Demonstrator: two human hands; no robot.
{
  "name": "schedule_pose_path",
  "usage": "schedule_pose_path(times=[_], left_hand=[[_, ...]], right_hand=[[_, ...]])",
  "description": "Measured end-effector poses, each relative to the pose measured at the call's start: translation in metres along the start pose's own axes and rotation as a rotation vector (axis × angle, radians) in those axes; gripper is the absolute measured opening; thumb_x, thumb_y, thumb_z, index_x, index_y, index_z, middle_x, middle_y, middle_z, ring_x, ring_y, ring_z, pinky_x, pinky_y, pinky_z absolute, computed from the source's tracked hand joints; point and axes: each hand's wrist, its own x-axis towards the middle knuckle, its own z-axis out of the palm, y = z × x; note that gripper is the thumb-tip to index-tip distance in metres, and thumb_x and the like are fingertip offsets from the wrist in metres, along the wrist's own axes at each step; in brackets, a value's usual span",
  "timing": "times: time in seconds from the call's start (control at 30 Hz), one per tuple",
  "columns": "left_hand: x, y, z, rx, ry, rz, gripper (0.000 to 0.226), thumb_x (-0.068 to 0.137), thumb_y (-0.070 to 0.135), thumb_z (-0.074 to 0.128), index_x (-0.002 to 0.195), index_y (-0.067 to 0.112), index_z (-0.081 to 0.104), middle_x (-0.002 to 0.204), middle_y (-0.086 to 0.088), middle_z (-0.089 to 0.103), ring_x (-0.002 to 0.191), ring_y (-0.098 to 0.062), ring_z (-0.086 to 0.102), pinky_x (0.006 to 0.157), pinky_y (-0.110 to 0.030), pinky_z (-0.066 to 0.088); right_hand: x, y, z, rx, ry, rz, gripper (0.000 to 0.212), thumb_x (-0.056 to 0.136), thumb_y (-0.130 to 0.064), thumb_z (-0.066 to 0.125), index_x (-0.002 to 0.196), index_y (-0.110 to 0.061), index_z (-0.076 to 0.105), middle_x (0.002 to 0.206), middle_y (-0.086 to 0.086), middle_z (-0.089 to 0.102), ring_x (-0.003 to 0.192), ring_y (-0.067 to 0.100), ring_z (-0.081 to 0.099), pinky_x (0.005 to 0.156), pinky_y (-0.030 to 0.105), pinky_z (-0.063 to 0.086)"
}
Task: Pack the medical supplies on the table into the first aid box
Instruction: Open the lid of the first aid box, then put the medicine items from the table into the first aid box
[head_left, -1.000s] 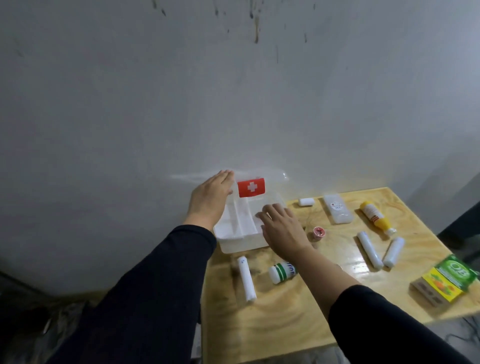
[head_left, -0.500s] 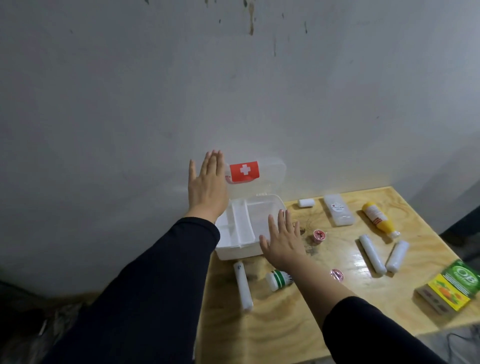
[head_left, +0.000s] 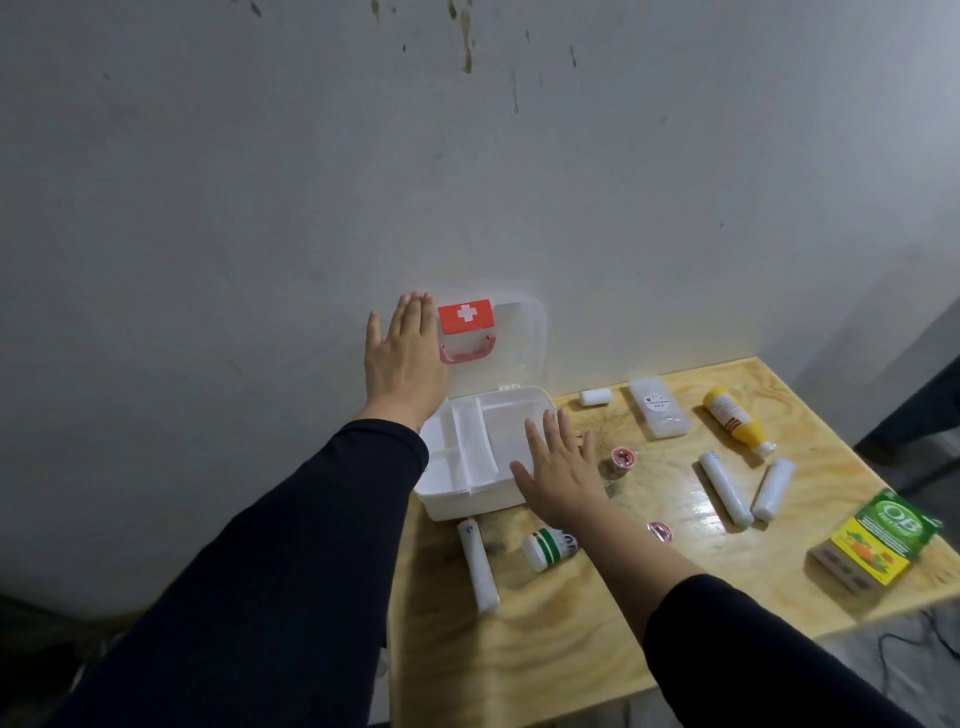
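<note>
The white first aid box (head_left: 457, 501) stands open at the table's back left, its clear lid (head_left: 511, 348) with a red cross label upright against the wall. My left hand (head_left: 402, 358) lies flat against the lid's left side, fingers apart. My right hand (head_left: 558, 467) hovers open over the box's front right corner, holding nothing. Loose supplies lie around: a white tube (head_left: 478, 564), a green-striped bottle (head_left: 548, 548), two small pink tape rolls (head_left: 622, 460), a yellow bottle (head_left: 735, 421), two white rolls (head_left: 724, 488) and a clear case (head_left: 658, 408).
The wooden table (head_left: 597, 639) ends at the wall behind and drops off at the front and right edges. A green and yellow carton (head_left: 875, 545) sits near the right edge. A small white roll (head_left: 596, 396) lies by the wall. Cables trail on the floor at lower right.
The lid swung up from half shut to fully upright, with my left hand following it up. My right hand slid off the box's front toward its right corner.
</note>
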Motion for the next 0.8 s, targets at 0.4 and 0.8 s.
schedule_pose_path(times=[0.4,0.8], left_hand=[[-0.064,0.119,0.013,-0.293,-0.384,0.518,0.047,0.093,0.032,0.051,0.139,0.021,0.046,0.143,-0.001,0.050,0.130,-0.023,0.047,0.105,-0.039,0.037],[-0.109,0.222,0.048,-0.286,-0.616,0.622,0.054,0.094,0.039,0.050,0.143,0.021,0.041,0.147,-0.002,0.044,0.132,-0.024,0.044,0.104,-0.039,0.041]], right_hand=[[-0.077,0.087,-0.046,0.047,0.077,0.311,0.046,0.094,-0.045,0.043,0.134,-0.024,0.051,0.140,0.007,0.048,0.132,0.029,0.039,0.106,0.044,0.036],[-0.163,0.213,-0.021,0.251,0.147,0.734,0.054,0.087,-0.045,0.052,0.133,-0.017,0.048,0.137,0.010,0.048,0.126,0.033,0.045,0.095,0.043,0.045]])
